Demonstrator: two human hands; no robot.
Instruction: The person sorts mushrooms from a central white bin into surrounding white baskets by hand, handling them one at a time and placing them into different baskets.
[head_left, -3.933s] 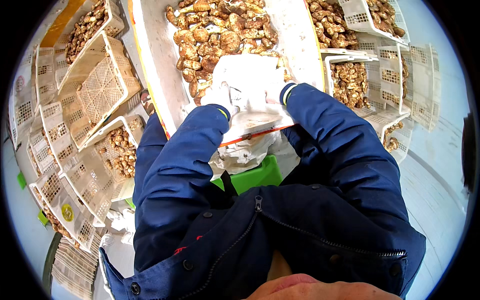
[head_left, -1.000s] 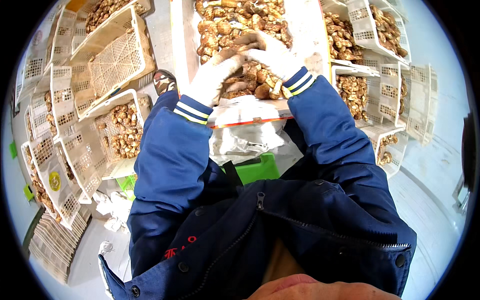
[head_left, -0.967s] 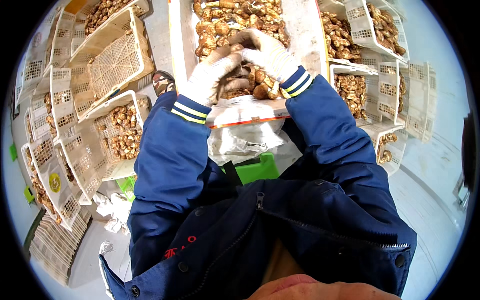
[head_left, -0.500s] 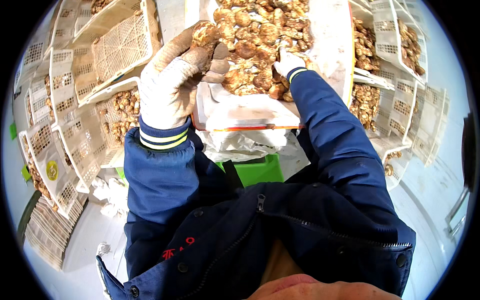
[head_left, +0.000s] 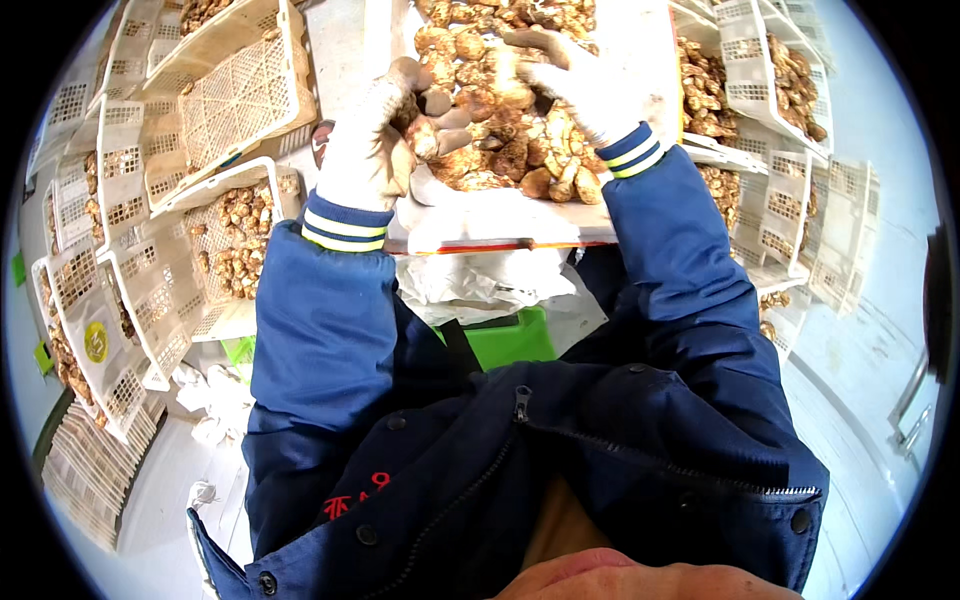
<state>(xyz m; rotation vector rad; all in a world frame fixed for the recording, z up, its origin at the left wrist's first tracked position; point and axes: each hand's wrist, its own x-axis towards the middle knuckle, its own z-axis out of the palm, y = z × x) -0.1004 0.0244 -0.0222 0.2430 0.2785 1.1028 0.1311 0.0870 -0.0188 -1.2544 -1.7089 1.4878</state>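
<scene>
My left hand (head_left: 372, 140), in a white knitted glove with grey-brown stained fingers, was at 11 o'clock. Its grip was closed around a brown-and-cream, knobbly mushroom (head_left: 424, 137), held over the near left corner of a long white box with orange-red edging (head_left: 500, 232). My right hand (head_left: 588, 92), gloved likewise, was at 1 o'clock above a dense heap of brown-and-cream, thick-stemmed mushrooms (head_left: 545, 145) inside that box. Its thumb and forefinger pointed toward 10 o'clock and stood apart; glare and blur prevented me from telling whether that grip contained anything.

The box occupied 12 o'clock, its near edge facing me. Just below that edge were a crumpled white sheet (head_left: 490, 278) and a bright green plastic object (head_left: 515, 340), both between my legs.

At 10 o'clock a cream lattice-walled plastic crate (head_left: 225, 110) stood tilted, its mesh base mostly exposed. Beside it, nearer 9 o'clock, a white perforated plastic crate (head_left: 277, 212) held further mushrooms. Another white perforated crate (head_left: 745, 65), at 2 o'clock, also contained mushrooms. Stacked pale slatted panels (head_left: 100, 475) were noted at 8 o'clock.
</scene>
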